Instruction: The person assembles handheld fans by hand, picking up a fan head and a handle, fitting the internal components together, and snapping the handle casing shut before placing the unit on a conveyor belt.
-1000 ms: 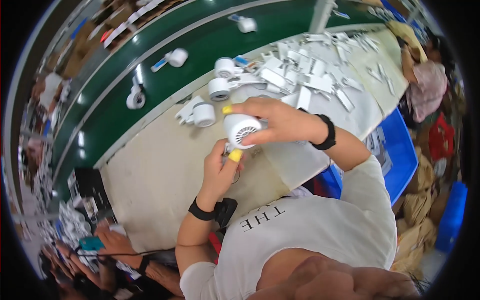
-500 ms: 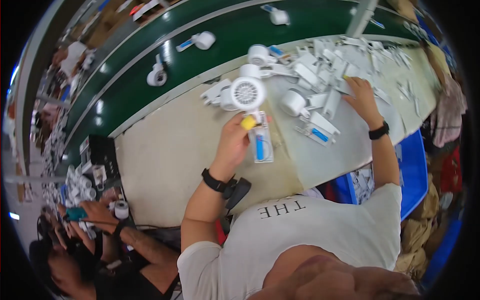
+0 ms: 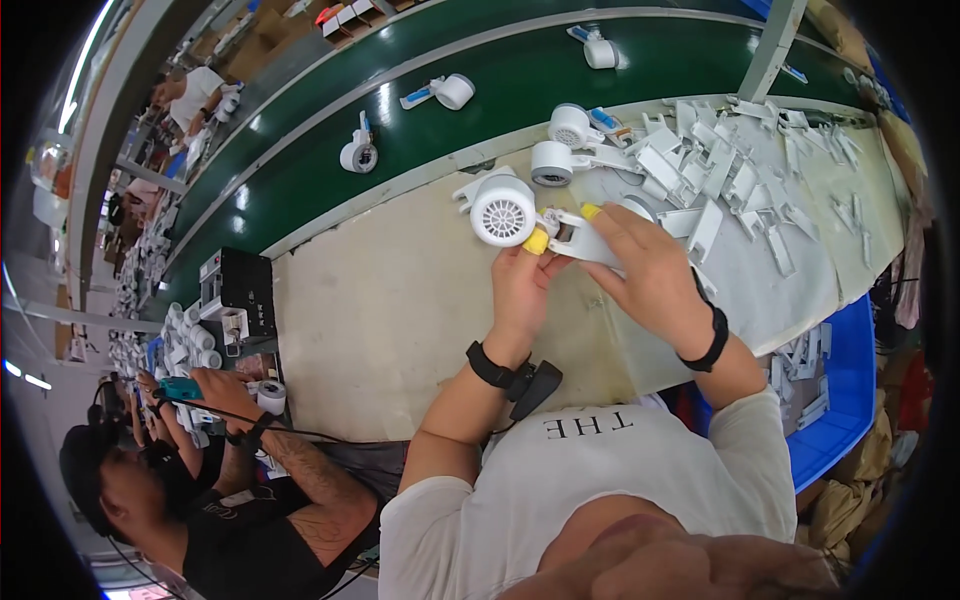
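My left hand [image 3: 522, 295] grips a white handheld fan [image 3: 503, 213] at the neck, its round grille turned up. A white handle shell [image 3: 592, 243] is pinched in my right hand [image 3: 652, 272], lying along the fan's handle. The fingers of both hands meet there and hide most of the handle; whether the shell is seated I cannot tell. Yellow covers sit on a digit of each hand. Beyond my hands stand other white fan heads [image 3: 552, 163], and to their right is a heap of loose white handle shells [image 3: 715, 165].
Past the table [image 3: 345, 340] runs a green conveyor belt [image 3: 290, 200] carrying several fans [image 3: 452, 92]. A blue bin [image 3: 850, 430] of white parts stands at the right. At the left are a black box [image 3: 247, 295] and a co-worker's hand [image 3: 222, 392] with a teal tool [image 3: 180, 388].
My right hand has come left from the heap with a white shell and met the fan. The fan has swung sideways in my left hand; its blue battery is now covered.
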`<move>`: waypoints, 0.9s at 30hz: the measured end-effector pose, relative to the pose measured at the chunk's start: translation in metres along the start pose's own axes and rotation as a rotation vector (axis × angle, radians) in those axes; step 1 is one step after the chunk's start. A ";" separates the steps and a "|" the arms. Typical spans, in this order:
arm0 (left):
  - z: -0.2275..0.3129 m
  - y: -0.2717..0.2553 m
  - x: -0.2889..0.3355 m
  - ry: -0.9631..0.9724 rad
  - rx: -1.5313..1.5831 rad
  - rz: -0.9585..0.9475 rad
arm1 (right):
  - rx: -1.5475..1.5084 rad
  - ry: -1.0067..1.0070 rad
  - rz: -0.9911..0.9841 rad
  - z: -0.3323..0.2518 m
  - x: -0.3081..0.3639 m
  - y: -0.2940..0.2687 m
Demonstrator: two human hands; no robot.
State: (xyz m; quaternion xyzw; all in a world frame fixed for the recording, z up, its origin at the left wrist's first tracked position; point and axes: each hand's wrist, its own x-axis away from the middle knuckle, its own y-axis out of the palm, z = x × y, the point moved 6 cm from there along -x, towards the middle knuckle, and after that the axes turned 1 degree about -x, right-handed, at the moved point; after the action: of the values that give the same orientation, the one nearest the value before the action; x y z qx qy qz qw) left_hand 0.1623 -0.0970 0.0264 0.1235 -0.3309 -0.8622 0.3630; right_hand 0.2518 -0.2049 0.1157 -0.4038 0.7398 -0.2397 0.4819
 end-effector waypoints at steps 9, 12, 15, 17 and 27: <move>-0.001 -0.004 0.008 0.107 0.018 0.088 | 0.037 -0.045 0.024 -0.015 -0.008 0.025; 0.013 -0.009 0.007 0.298 -0.106 0.192 | 0.116 -0.128 0.076 -0.021 -0.014 0.026; 0.028 -0.012 0.009 0.328 0.057 0.136 | -0.139 -0.245 0.071 -0.007 -0.016 0.013; 0.039 -0.001 0.013 0.350 0.018 0.062 | -0.781 0.458 -0.367 0.037 0.008 0.041; 0.075 0.035 0.034 0.315 0.179 -0.159 | -0.329 -0.226 0.015 -0.031 -0.010 -0.008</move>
State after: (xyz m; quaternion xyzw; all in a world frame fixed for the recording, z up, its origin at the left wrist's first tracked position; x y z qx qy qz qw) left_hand 0.1239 -0.1030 0.1069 0.3144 -0.3344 -0.8254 0.3286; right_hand 0.2289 -0.2019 0.1403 -0.4960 0.7132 -0.0651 0.4910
